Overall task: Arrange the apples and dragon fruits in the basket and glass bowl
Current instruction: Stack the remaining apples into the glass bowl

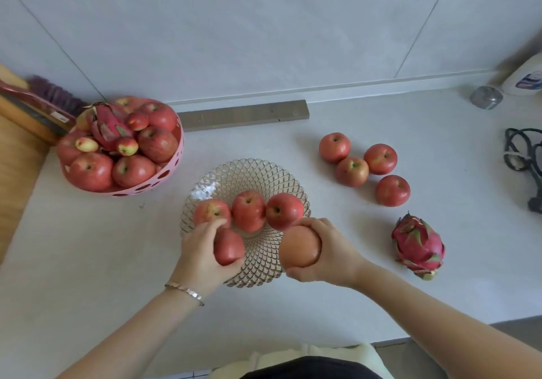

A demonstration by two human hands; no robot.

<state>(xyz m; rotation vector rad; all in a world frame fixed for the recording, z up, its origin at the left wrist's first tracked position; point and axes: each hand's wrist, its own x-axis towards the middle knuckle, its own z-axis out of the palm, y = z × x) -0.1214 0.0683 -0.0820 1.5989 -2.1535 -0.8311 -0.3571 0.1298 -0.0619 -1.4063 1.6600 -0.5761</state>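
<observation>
Fingers of the left hand (202,249) curl around a red apple (228,246), holding it over the near-left rim of the glass bowl (258,267); fingers of the right hand (318,254) wrap a second, paler apple (299,246) over the near-right rim. Just beyond both sets of fingertips, three apples (248,210) already sit in a row across the bowl's middle.

To do this step well, each held apple should go down into the open near half of the bowl, lowered until it rests on the glass before the grip loosens, and nudged gently against the row so nothing rolls off the shallow, flared edge. One at a time is probably safer than both together.

Well to the right of the right hand, four loose apples (365,168) and a dragon fruit (418,246) wait on the counter (88,261). Far beyond the left hand, the pink basket (173,170) is heaped with apples and another dragon fruit (108,126).

The right-hand apple is blurred, so its stem end cannot be made out. The bowl's near rim is partly hidden behind both hands, and the basket's lower layers are covered.
</observation>
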